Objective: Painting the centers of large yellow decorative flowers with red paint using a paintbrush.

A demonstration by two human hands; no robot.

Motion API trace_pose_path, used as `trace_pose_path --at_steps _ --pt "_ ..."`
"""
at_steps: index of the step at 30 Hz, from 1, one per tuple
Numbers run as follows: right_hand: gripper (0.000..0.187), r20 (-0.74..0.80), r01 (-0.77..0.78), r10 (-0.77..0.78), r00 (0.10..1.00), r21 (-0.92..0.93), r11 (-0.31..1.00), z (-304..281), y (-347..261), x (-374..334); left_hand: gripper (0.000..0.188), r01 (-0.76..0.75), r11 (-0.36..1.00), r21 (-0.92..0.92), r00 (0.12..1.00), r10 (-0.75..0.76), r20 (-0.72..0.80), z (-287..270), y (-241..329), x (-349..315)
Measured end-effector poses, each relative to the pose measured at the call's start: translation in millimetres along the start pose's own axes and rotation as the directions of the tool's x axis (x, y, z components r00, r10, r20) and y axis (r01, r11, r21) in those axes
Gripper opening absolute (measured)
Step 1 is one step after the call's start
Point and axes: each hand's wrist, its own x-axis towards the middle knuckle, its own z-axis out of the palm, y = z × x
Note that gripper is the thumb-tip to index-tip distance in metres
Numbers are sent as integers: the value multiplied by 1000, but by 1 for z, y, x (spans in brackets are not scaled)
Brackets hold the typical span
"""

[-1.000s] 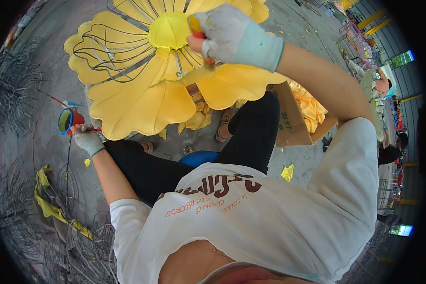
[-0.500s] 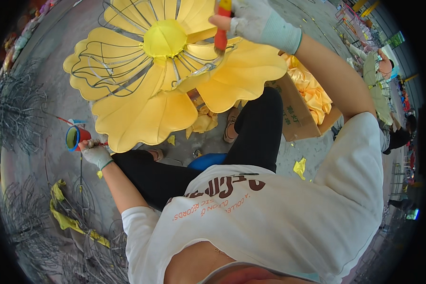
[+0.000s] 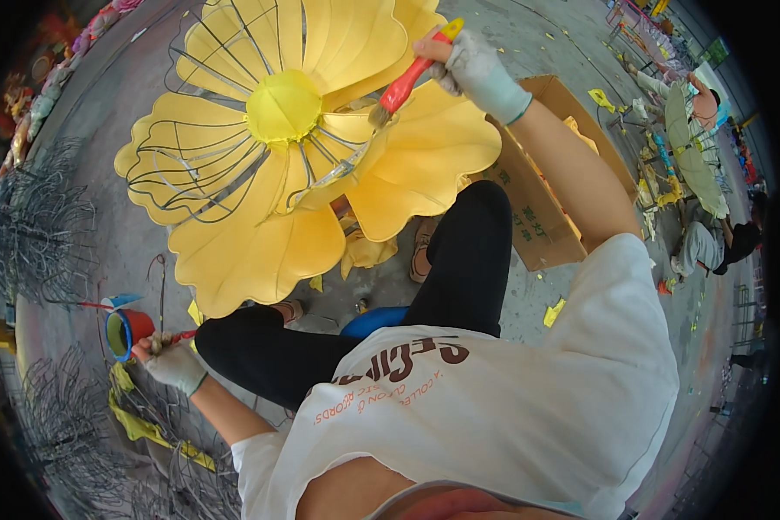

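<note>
My right hand (image 3: 484, 76), in a pale glove with bare fingertips, grips a paintbrush (image 3: 403, 85) with a red and yellow handle. Its bristles point down at the petals of a large yellow fabric flower (image 3: 251, 234), close to a wire-edged petal; I cannot tell whether they touch. The flower has a round yellow centre (image 3: 283, 106), and bare wire frames show over some petals. Down at the left, my gloved left hand (image 3: 172, 362) is closed around a small red pot (image 3: 139, 326) with a blue rim. A red stick-like piece (image 3: 184, 336) shows beside those fingers; its kind is unclear.
A cardboard box (image 3: 537, 225) with yellow cloth stands right of my knee. Bundles of grey wire (image 3: 39, 234) and yellow scraps (image 3: 139, 425) lie at the left. Farther right, other people (image 3: 724, 238) work by a pale petal-like piece (image 3: 693, 156). A blue object (image 3: 374, 322) is between my legs.
My right hand and the brush have come down slightly and swung right, the brush now slanting. The left hand with the pot has moved lower in view. The view has shifted a little.
</note>
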Motion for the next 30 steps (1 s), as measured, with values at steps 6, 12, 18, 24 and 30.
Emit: trace_pose_path --at_steps 6,12,18,24,30 --pt "21 -169 207 -181 969 149 967 9 -9 2 31 72 989 127 979 -94 179 54 64 -75" --pt "12 -53 346 -372 927 505 791 68 -74 -79 27 257 963 88 906 -271 324 78 69 -118" --pt "18 191 773 -820 539 275 572 139 -133 -114 32 322 942 99 857 -334 391 123 30 -156" --pt "24 436 850 -771 465 22 526 186 -119 -110 35 269 909 319 836 -385 391 144 8 -185" --pt "24 449 725 -644 619 -11 689 176 -108 -112 34 210 865 456 800 -420 428 139 -13 -187"
